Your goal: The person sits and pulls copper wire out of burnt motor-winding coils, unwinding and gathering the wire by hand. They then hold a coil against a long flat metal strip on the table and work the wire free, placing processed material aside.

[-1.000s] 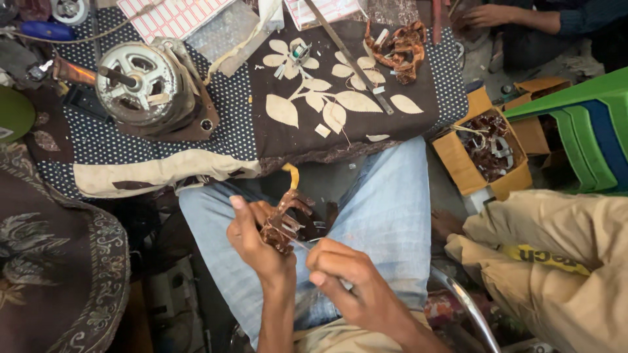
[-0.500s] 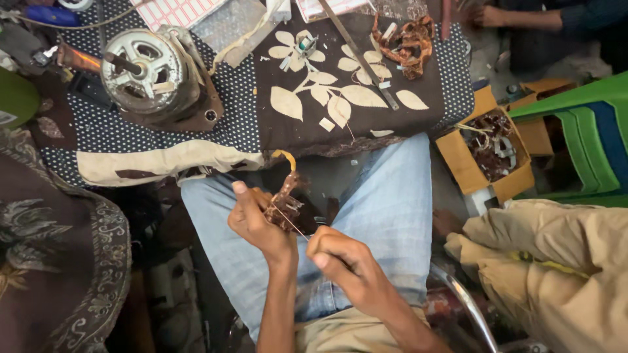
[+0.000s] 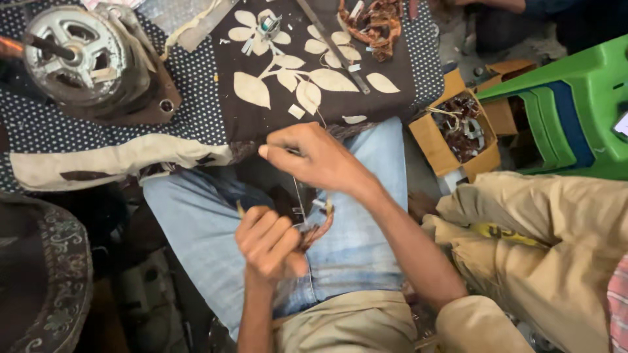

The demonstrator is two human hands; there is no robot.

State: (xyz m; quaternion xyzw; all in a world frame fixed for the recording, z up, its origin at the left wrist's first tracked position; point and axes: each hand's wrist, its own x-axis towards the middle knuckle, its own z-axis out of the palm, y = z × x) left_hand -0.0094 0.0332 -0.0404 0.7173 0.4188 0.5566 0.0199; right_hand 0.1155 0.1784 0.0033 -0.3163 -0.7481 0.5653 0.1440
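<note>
Over my lap, my left hand (image 3: 269,243) now clamps the copper coil (image 3: 316,230) in closed fingers, while my right hand (image 3: 318,159), having left the coil, has risen toward the patterned cloth (image 3: 196,98), fingers pinched on a thin thread (image 3: 299,196) drawn taut.

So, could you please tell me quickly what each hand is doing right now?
Left hand: closed around a copper wire coil held over the lap.
Right hand: raised above it, fingers pinched on a thin thread running down to the coil.
</note>
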